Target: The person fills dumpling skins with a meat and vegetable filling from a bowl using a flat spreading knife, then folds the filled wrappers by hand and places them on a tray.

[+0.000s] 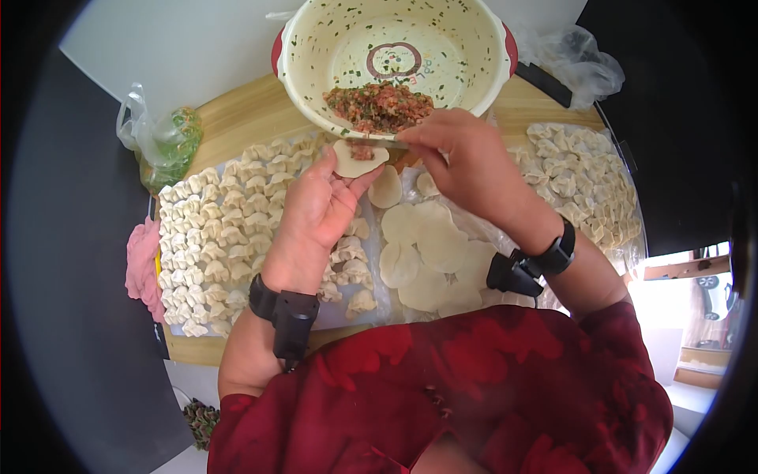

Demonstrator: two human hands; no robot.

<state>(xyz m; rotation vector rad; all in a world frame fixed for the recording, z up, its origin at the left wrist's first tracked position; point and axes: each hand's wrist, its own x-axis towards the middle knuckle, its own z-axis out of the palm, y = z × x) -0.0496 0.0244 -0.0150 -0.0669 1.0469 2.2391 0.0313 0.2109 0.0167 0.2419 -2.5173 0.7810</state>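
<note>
At the left edge of the frame, a crumpled pink cloth (144, 265) lies beside the table; above it, at upper left, sits a knotted clear plastic bag with green contents (170, 146). Rows of pale folded dough dumplings (229, 213) fill the left-centre. Over their right-hand side, the left hand (320, 201) holds a round, flat, off-white dough wrapper (347, 164) between thumb and fingers, just below the bowl's rim, with a small dab of pinkish filling (363, 152) on it. At upper centre stands a deep cream-coloured bowl with red handles (462, 67), holding a mound of reddish minced filling flecked with green (379, 107). Below it, overlapping bare dough wrappers (430, 245) lie at centre. The right hand (470, 162) has its fingers drawn narrow at the bowl's near rim; whether they grip anything, I cannot tell. More folded dumplings (584, 186) lie at right, below a crumpled clear plastic bag (580, 67).
</note>
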